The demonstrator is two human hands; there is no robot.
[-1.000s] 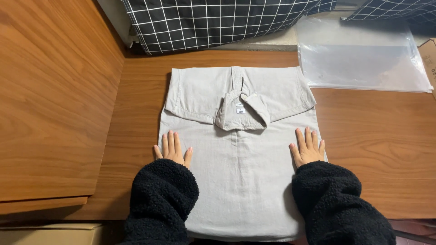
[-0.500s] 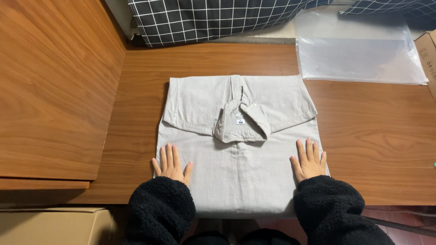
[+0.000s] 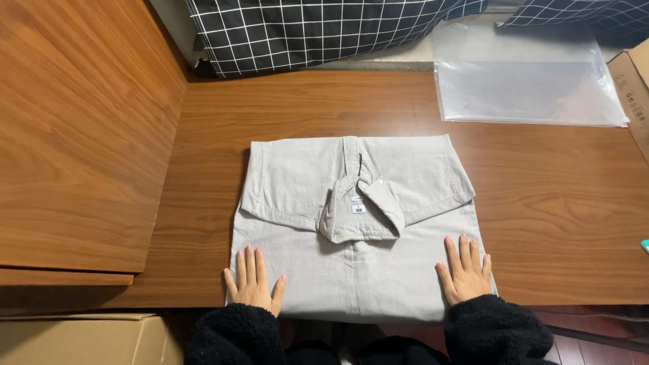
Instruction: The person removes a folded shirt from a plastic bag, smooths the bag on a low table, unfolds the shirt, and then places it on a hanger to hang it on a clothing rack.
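A light grey folded shirt (image 3: 351, 223) lies flat on the wooden table (image 3: 554, 203), collar side up with a small white label at the neck. My left hand (image 3: 253, 280) rests palm down on the shirt's lower left corner, fingers together and straight. My right hand (image 3: 465, 269) presses flat on the lower right corner in the same way. Both arms wear fuzzy black sleeves. The shirt's lower edge sits at the table's front edge.
A clear plastic bag (image 3: 524, 84) lies at the back right of the table. Black fabric with a white grid (image 3: 318, 30) sits behind. A wooden panel (image 3: 74, 135) flanks the left. Cardboard boxes stand at lower left (image 3: 81, 338) and the right edge (image 3: 635, 88).
Both hands have slid down the shirt toward its bottom edge, staying flat on it. The view has shifted so the shirt sits lower in the picture.
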